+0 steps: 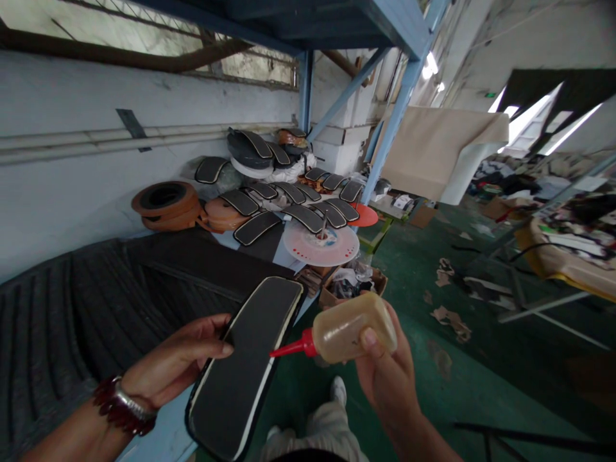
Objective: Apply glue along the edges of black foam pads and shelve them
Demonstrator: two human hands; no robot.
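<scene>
My left hand [192,353] is closed on the left edge of a long black padded panel [245,366], its thumb lying on the face. Pale edging runs around the panel, whose far end tilts up and away from me. In my right hand [385,372] is a squeeze bottle [356,327] of yellowish liquid, gripped around its base and tipped sideways. The bottle's red nozzle [291,346] points left, with its tip at the panel's right edge. Whether the tip touches the edge I cannot tell.
Several similar black panels [257,226] lie on the bench ahead, near orange-brown rolls [166,204] and a white disc with a spindle [308,247]. Ribbed black material [48,333] covers the bench at left. A blue rack post [389,128] rises ahead; a cardboard box [380,282] sits below.
</scene>
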